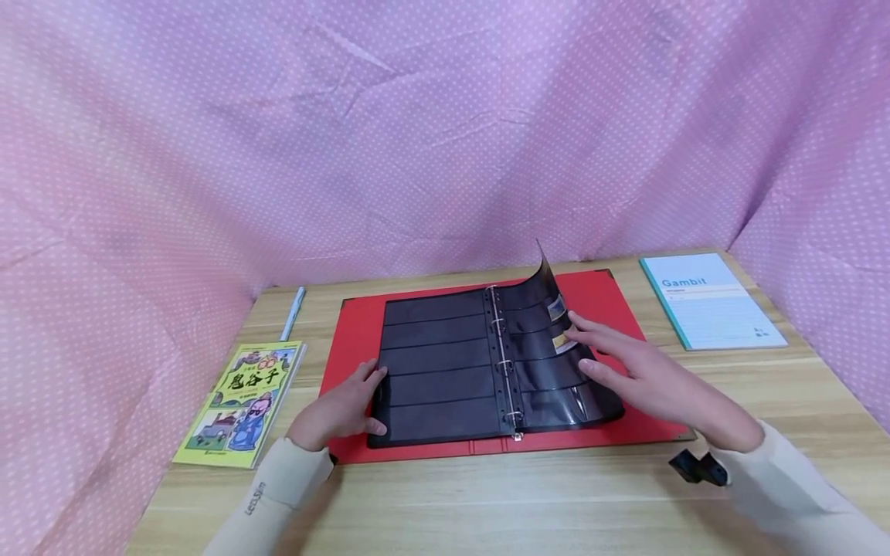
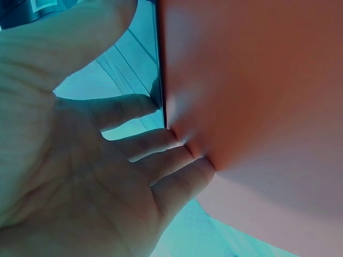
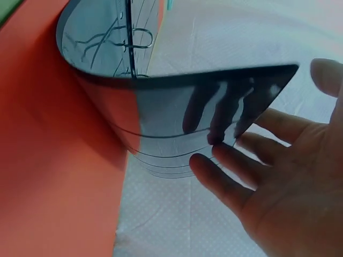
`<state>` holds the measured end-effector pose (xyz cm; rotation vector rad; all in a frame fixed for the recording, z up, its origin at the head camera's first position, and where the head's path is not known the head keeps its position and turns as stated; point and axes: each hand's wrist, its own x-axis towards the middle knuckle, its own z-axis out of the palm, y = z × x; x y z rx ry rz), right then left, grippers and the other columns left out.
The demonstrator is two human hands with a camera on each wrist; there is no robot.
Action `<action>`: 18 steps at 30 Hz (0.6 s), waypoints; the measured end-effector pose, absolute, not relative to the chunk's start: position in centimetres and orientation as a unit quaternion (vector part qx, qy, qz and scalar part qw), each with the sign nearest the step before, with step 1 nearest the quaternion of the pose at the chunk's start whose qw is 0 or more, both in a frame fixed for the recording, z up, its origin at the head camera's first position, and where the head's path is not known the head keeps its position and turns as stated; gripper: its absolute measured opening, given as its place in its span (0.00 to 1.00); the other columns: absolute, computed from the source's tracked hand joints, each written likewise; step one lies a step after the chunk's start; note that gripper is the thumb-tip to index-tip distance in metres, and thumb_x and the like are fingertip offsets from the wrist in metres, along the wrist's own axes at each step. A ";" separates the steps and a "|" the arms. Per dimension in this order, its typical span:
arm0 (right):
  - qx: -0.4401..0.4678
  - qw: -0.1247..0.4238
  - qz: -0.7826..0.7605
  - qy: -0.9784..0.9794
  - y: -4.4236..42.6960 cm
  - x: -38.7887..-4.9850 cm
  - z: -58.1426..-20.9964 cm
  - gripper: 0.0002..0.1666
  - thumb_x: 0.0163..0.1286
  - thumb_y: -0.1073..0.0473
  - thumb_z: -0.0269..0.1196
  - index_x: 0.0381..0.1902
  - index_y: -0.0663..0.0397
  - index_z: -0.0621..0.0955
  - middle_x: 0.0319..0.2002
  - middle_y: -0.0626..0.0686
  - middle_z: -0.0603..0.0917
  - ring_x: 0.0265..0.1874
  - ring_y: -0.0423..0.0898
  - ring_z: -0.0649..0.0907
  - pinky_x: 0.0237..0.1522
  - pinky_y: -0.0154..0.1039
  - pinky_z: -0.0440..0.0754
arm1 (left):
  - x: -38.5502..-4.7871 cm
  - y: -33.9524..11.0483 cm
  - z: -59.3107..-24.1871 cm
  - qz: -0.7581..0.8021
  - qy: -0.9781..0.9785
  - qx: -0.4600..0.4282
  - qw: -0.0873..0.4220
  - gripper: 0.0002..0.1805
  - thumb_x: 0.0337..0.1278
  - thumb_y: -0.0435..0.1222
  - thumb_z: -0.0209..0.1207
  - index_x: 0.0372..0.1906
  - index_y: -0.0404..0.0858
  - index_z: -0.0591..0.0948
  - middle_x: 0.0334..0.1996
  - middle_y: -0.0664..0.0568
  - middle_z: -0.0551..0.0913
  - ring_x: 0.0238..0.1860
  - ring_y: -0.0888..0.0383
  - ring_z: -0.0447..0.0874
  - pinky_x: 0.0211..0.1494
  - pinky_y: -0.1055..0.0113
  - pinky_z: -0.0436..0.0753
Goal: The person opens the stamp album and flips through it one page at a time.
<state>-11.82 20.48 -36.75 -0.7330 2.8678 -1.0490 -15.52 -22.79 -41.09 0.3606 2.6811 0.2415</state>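
Note:
A red ring binder point(image 1: 341, 347) lies open on the table, holding black pocket pages. The left page point(image 1: 438, 355) lies flat, its long pockets running across. My left hand point(image 1: 341, 405) rests on that page's outer edge and the red cover, fingertips touching it in the left wrist view. On the other side, the right page point(image 1: 542, 394) bends up and away from the cover, with two small printed cards point(image 1: 565, 342) showing in its pockets. My right hand point(image 1: 647, 378) touches this page's raised outer edge with fingers extended and thumb apart. Metal rings point(image 1: 506, 365) run between the pages.
A yellow comic-style book point(image 1: 239, 405) lies left of the binder, with a light blue pen point(image 1: 293, 313) behind it. A white notebook marked Gambit point(image 1: 716, 301) lies at the back right. Pink dotted cloth point(image 1: 445, 139) hangs behind the wooden table point(image 1: 501, 502).

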 end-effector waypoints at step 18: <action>-0.383 -0.127 -0.454 0.795 19.3 -13.3 -33.9 0.27 0.70 0.67 0.48 0.67 0.60 0.66 0.71 0.56 0.58 0.68 0.53 0.60 0.63 0.32 0.59 | -15.5 -22.8 -41.1 0.083 0.966 0.133 0.207 0.55 0.34 0.44 0.76 0.71 0.37 0.60 0.71 0.40 0.52 0.69 0.40 0.50 0.52 0.48 0.77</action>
